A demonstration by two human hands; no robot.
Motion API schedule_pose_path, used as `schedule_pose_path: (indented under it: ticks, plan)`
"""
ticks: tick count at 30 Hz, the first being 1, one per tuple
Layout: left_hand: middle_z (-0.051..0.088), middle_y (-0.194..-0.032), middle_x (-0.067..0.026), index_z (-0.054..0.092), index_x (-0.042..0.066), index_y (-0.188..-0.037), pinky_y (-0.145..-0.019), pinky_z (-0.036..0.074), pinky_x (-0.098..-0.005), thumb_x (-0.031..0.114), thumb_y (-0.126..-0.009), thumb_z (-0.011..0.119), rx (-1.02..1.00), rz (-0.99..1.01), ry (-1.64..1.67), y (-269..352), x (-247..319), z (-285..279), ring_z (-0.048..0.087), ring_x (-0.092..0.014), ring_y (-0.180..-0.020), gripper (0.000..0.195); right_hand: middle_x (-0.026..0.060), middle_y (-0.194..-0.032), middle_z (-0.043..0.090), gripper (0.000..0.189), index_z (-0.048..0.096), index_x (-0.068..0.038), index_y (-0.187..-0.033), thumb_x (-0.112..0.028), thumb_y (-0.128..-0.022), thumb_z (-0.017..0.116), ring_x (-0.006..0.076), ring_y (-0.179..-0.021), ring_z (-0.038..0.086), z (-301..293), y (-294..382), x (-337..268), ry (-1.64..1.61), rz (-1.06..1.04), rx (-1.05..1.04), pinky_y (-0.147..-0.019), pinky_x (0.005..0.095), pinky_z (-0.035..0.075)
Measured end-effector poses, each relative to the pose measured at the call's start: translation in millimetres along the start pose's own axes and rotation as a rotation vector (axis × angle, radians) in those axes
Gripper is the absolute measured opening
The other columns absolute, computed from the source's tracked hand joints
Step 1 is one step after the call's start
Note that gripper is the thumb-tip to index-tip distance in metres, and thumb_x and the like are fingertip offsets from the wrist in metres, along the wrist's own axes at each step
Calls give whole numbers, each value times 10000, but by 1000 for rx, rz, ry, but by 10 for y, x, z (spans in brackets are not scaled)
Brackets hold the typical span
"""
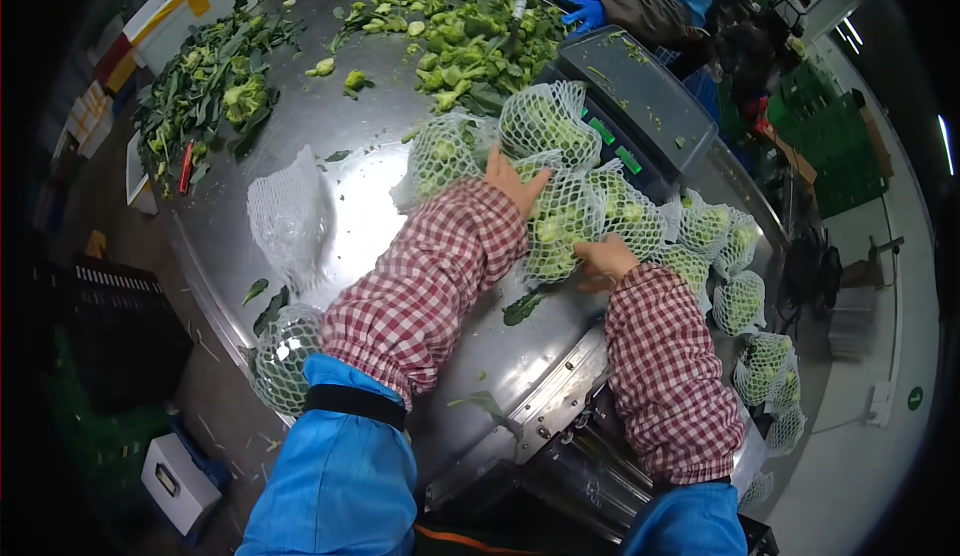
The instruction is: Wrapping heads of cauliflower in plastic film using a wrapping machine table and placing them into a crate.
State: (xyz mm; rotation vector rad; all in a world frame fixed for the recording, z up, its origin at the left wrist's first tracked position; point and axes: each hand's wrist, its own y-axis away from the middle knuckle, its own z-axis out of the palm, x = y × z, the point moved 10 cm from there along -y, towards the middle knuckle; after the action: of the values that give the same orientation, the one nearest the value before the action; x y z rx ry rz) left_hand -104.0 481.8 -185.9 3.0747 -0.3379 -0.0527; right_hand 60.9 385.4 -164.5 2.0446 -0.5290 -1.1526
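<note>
Several heads of broccoli in white foam net sleeves (pixel 559 244) lie bunched in front of me on the steel table. My left hand (pixel 514 181) rests on the upper part of this bunch, fingers spread, between neighbouring sleeves. My right hand (pixel 606 259) touches the lower right side of a netted head, its fingers bent; whether it grips the net is unclear. Another netted head (pixel 551 124) sits just beyond my left hand, beside a dark scale (pixel 637 98). Empty foam net sleeves (pixel 289 214) lie in a stack to the left. A netted round item (pixel 285 361) is beside my left sleeve.
Loose broccoli florets (pixel 472 45) are heaped at the far side, near a co-worker's blue-gloved hand (pixel 583 14). Trimmed leaves (pixel 210 83) and a red-handled tool (pixel 185 169) lie at the left edge. More netted heads (pixel 739 301) line the right side. A metal roller unit (pixel 570 451) is close to me.
</note>
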Motion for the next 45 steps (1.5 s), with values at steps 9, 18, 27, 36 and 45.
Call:
schedule_pose_path:
  ticks: [9,18,27,36,45]
  plan:
    - [415,-1079,-258,423,163,-1227,-964,310,-494,380,-570,745,225,216,456,957,405,-1662,405,-410,-1070,764,92,-810,573,346,490,9,-1056,-99,-738,571,133,-707,525,-900,918,-248,-196,-634,522,-647,261,429]
    - [530,-999,-255,404,-78,-1223,-802,447,-317,390,-712,674,-603,525,1517,2710,2636,-1873,543,-262,-925,744,110,-944,615,304,572,11,-1039,-45,-750,493,160,-859,567,-2050,2574,585,471,-483,109,-771,287,441]
    - [517,-983,-204,313,-12,-1297,-772,433,-352,139,-776,621,-22,619,1115,3469,2758,-2105,526,-299,-870,623,146,-1052,585,344,505,-7,-1147,-90,-813,530,181,-908,543,-2304,3772,1924,9,-848,872,-823,292,409]
    - [521,-771,-102,635,39,-689,-817,308,-404,311,-707,673,312,401,289,3650,2384,-1989,457,-260,-850,276,111,-758,507,434,601,-80,-615,-508,-653,667,310,-799,468,-1109,4459,3738,679,69,1211,-704,430,333]
    - [531,-574,-25,530,57,-691,-605,428,-299,261,-837,561,-489,165,1256,3767,2036,-1657,539,-125,-613,253,7,-612,447,192,553,-6,-618,-127,-704,675,91,-603,412,-1223,4791,3583,-193,-427,659,-542,231,306]
